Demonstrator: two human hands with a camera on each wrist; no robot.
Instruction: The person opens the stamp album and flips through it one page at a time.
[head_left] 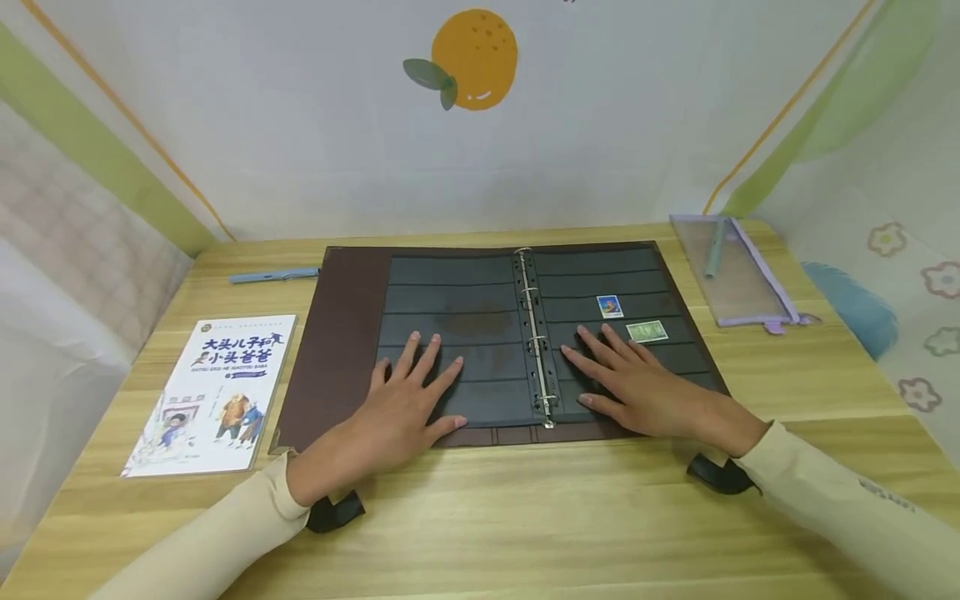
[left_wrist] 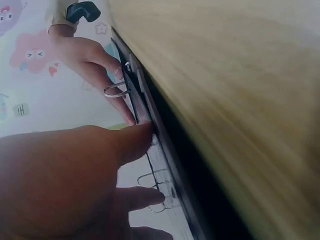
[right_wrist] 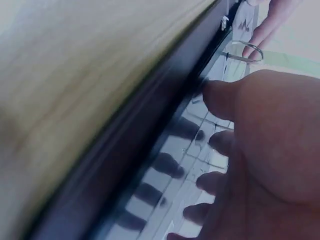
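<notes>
Stamp album (head_left: 450, 287) lies open on the counter (head_left: 525, 517), rings (head_left: 536, 337) down the middle; left hand (head_left: 401, 404) flat on the left page, fingers (head_left: 420, 354) straight and spread, pressing the sleeve; right hand (head_left: 637, 379) flat on the right page, fingers (head_left: 592, 346) straight and apart; green stamp (head_left: 647, 332) just beyond the right fingertips, blue stamp (head_left: 610, 306) one row further; book (head_left: 213, 392) left of the album, zip pouch (head_left: 731, 271) to its right.

Left hand (left_wrist: 60, 180) flat on binder page (left_wrist: 150, 165), metal rings (left_wrist: 116, 91), wooden table (left_wrist: 230, 90)
</notes>
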